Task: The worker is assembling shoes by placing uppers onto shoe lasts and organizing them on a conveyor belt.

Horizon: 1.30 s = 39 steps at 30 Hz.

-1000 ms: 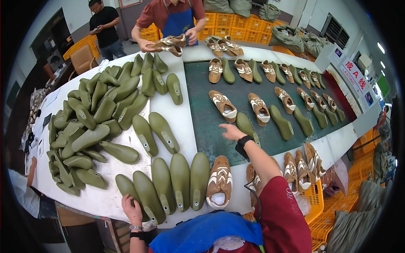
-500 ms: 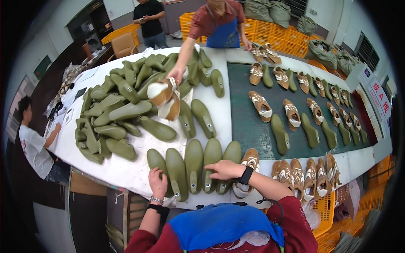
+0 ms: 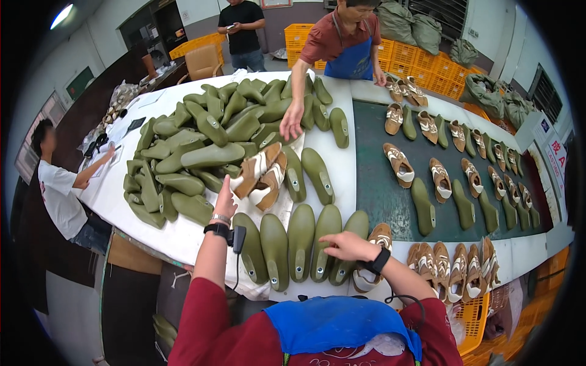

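Observation:
My left hand [image 3: 225, 200] is raised beside a pair of brown-and-white sneakers [image 3: 264, 177]. Its fingers are stretched upward at the edge of the shoes, and whether they touch is hard to see. Under my wrists stands a row of several green shoe lasts [image 3: 300, 241]. Over the right end of that row is my right hand [image 3: 349, 246], fingers partly extended and holding nothing. A brown-and-white sneaker [image 3: 380, 238] sits just beyond my right wrist. Across the table, a co-worker's open hand [image 3: 292, 121] hangs above the sneaker pair, apart from it.
A large heap of green lasts [image 3: 210, 155] covers the table's left half. On the right, a dark green belt [image 3: 384, 207] carries rows of sneakers and lasts. More sneakers [image 3: 458, 268] line the near right edge, above a yellow crate [image 3: 473, 320]. Two other people are farther back.
The co-worker has let go of the sneaker pair, which is now nearer to me. My left hand has left the lasts and risen to the shoes. My right hand stays over the row.

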Each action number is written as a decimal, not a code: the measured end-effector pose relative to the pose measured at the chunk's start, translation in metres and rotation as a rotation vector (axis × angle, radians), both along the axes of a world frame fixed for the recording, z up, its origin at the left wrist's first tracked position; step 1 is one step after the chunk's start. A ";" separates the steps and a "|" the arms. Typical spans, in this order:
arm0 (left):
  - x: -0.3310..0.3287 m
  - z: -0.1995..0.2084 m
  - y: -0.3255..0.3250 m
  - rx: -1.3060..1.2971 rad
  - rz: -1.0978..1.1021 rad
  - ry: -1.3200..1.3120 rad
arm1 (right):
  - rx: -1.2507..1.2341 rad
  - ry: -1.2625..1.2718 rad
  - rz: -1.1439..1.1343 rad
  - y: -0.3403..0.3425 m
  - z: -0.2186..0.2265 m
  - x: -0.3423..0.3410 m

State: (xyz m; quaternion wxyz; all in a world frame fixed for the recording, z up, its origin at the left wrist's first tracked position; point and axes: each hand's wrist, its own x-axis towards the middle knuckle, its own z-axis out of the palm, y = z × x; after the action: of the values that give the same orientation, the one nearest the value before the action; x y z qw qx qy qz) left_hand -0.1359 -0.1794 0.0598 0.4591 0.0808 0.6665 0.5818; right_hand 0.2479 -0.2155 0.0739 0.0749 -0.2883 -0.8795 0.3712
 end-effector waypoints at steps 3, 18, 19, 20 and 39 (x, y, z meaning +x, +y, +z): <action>-0.033 -0.026 0.022 -0.168 -0.161 1.239 | 0.008 0.028 -0.006 -0.016 0.016 -0.002; 0.061 -0.038 0.002 -0.198 -0.681 1.865 | -0.031 0.150 -0.248 -0.072 0.017 0.033; 0.064 -0.035 0.005 -0.293 -0.739 1.805 | -0.026 0.175 -0.267 -0.075 0.018 0.036; 0.068 -0.033 0.008 -0.387 -0.798 1.742 | -0.022 0.199 -0.289 -0.079 0.021 0.040; 0.357 0.089 -0.139 0.836 -1.203 1.347 | -0.040 0.511 -0.718 -0.148 0.051 0.155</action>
State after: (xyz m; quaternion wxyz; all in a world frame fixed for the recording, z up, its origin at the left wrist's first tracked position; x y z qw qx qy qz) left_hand 0.2208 -0.3180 0.1487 0.1380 0.8740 0.3775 0.2731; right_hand 0.4025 -0.3631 0.1244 0.4086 -0.4758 -0.6694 0.3982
